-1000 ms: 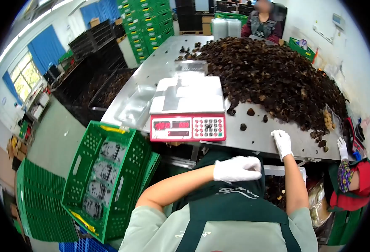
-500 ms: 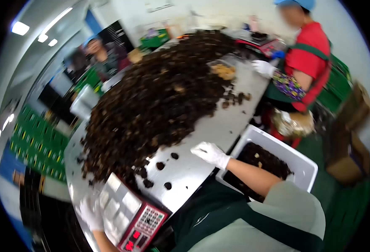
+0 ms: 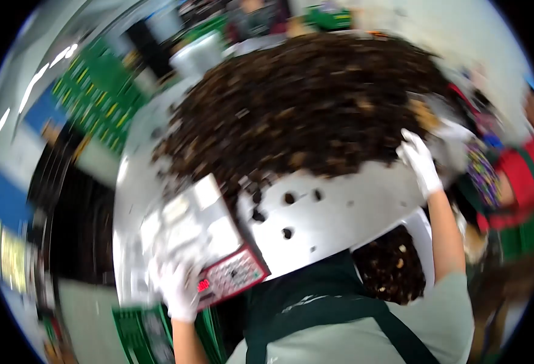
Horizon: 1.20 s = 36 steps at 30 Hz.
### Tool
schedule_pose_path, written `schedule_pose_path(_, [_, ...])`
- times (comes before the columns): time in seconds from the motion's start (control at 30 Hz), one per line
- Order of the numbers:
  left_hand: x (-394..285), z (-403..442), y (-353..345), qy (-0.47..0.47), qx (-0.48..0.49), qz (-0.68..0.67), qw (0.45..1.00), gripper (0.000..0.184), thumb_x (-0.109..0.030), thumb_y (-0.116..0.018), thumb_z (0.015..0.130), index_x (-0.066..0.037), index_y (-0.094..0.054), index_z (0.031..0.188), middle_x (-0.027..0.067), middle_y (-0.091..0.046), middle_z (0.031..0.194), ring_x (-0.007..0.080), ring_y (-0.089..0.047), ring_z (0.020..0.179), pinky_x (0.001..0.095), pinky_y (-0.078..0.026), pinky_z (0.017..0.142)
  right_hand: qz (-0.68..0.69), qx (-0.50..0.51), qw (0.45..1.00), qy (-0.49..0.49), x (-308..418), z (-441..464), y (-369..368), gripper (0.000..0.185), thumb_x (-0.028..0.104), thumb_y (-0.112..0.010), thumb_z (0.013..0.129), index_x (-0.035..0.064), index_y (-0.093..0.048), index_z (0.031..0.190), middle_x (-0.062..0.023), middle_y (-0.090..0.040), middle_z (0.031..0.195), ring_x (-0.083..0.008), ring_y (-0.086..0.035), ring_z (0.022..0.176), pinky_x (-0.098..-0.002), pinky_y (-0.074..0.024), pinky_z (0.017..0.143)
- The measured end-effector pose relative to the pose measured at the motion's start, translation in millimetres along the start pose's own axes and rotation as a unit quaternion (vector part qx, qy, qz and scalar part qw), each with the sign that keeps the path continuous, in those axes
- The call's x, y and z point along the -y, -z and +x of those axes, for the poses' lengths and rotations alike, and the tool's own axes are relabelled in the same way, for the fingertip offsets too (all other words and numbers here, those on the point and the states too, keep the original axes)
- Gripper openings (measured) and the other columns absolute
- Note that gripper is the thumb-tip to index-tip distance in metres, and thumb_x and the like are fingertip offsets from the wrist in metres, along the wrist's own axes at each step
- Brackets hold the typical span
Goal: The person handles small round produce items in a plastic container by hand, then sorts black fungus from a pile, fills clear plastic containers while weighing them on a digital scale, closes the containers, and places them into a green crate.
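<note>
My left hand point(image 3: 179, 288), in a white glove, is at the left front corner of the red and silver scale point(image 3: 236, 273). Its fingers are smeared by motion, and clear plastic point(image 3: 149, 242) lies just beyond them. My right hand point(image 3: 420, 162), gloved in white too, hovers at the right front edge of the heap of dark brown pieces point(image 3: 303, 103), its fingers apart and nothing visible in them. A few loose dark pieces point(image 3: 289, 198) lie on the metal table point(image 3: 333, 212) between the scale and my right hand.
A white bin point(image 3: 423, 233) of dark pieces stands below the table edge. A co-worker in red point(image 3: 515, 182) is at the right, another person point(image 3: 258, 21) behind the heap. Green crates point(image 3: 100, 100) are stacked back left; a green crate point(image 3: 130, 333) stands low at the left.
The camera view has swung right, then partly back left. My left hand has gone from my lap to the scale's side. My right hand has reached farther forward, to the heap's edge.
</note>
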State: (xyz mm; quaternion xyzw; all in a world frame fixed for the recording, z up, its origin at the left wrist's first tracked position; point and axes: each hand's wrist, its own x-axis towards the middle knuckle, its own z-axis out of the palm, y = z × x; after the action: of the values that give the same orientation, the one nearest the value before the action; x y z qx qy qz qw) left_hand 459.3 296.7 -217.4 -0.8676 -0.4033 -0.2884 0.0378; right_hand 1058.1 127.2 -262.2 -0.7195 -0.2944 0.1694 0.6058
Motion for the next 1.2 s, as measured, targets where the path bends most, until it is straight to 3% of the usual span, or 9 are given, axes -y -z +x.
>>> schedule_pose_path(0.07, [-18,0,7,0.000,0.025,0.043,0.999,0.030,-0.021,-0.080,0.078,-0.010,-0.070,0.103,0.0106,-0.066,0.095,0.0309,-0.062,0.091,0.0495,-0.035,0.110,-0.022,0.104,0.994,0.015,-2,-46,-68,0.039,0.015,-0.056,0.100,0.0049,-0.056,0.139,-0.0002,-0.063,0.086,-0.0066,-0.054,0.074,-0.0231,-0.0475,0.069])
schedule_pose_path(0.13, [-26,-4,14,-0.017,0.022,0.064,0.998,0.059,-0.028,-0.085,0.072,-0.010,-0.063,0.124,0.0095,-0.065,0.109,0.0307,-0.062,0.104,0.0566,-0.029,0.116,-0.015,0.179,0.984,-0.013,-14,-91,-120,0.034,0.011,-0.057,0.099,0.0045,-0.062,0.131,-0.0014,-0.065,0.086,-0.0066,-0.056,0.075,-0.0236,-0.0493,0.071])
schedule_pose_path(0.2, [-37,-13,22,-0.014,-0.001,0.083,0.996,0.059,-0.030,-0.086,0.072,-0.010,-0.064,0.123,0.0090,-0.064,0.112,0.0293,-0.061,0.110,0.0570,-0.028,0.117,-0.118,0.172,0.970,0.121,-49,-112,-151,0.027,0.009,-0.059,0.098,0.0040,-0.067,0.123,-0.0024,-0.066,0.089,-0.0065,-0.058,0.078,-0.0230,-0.0493,0.074])
schedule_pose_path(0.33, [-30,-33,56,0.086,-0.072,0.166,0.980,0.047,-0.022,-0.081,0.080,-0.010,-0.066,0.122,0.0081,-0.063,0.117,0.0278,-0.060,0.114,0.0553,-0.027,0.117,-0.138,0.165,0.964,0.157,-53,-118,-146,0.023,0.006,-0.057,0.098,0.0017,-0.069,0.117,-0.0048,-0.070,0.096,-0.0072,-0.058,0.079,-0.0222,-0.0484,0.074])
schedule_pose_path(0.4, [-16,-39,75,0.139,-0.134,0.193,0.962,0.043,-0.014,-0.078,0.082,-0.009,-0.065,0.123,0.0089,-0.064,0.119,0.0288,-0.060,0.115,0.0539,-0.028,0.117,0.008,0.141,0.988,-0.062,-52,-116,-139,0.020,0.003,-0.056,0.098,-0.0007,-0.068,0.113,-0.0065,-0.070,0.107,-0.0075,-0.057,0.079,-0.0219,-0.0469,0.072])
schedule_pose_path(0.53, [-6,-45,97,0.157,-0.204,0.252,0.933,0.045,-0.004,-0.074,0.083,-0.010,-0.063,0.126,0.0097,-0.065,0.121,0.0291,-0.061,0.115,0.0535,-0.031,0.116,0.015,0.141,0.990,-0.020,-64,-117,-140,0.018,0.002,-0.055,0.099,-0.0021,-0.068,0.110,-0.0045,-0.067,0.105,-0.0052,-0.053,0.077,-0.0207,-0.0428,0.068])
schedule_pose_path(0.8, [-1,-61,98,0.150,-0.177,0.278,0.932,0.042,-0.001,-0.073,0.085,-0.009,-0.062,0.124,0.0085,-0.066,0.122,0.0277,-0.060,0.117,0.0520,-0.034,0.115,-0.005,0.129,0.992,-0.010,-62,-118,-146,0.019,0.002,-0.055,0.099,-0.0023,-0.068,0.112,-0.0031,-0.068,0.098,-0.0062,-0.052,0.075,-0.0214,-0.0440,0.069])
schedule_pose_path(1.07, [26,11,69,0.038,-0.126,0.088,0.987,0.039,-0.008,-0.075,0.083,-0.011,-0.065,0.121,0.0086,-0.064,0.116,0.0311,-0.059,0.115,0.0557,-0.030,0.116,-0.183,0.102,0.965,0.158,-51,-118,-154,0.013,0.002,-0.061,0.092,0.0015,-0.071,0.099,-0.0107,-0.074,0.098,-0.0209,-0.069,0.084,-0.0310,-0.0538,0.080])
schedule_pose_path(1.2, [51,99,39,-0.053,-0.020,0.000,0.998,0.023,-0.011,-0.066,0.089,-0.008,-0.066,0.112,0.0119,-0.067,0.108,0.0329,-0.063,0.100,0.0439,-0.048,0.096,-0.186,0.086,0.967,0.150,-44,-120,-161,0.011,0.004,-0.062,0.091,0.0021,-0.072,0.095,-0.0115,-0.075,0.098,-0.0250,-0.072,0.092,-0.0335,-0.0548,0.084])
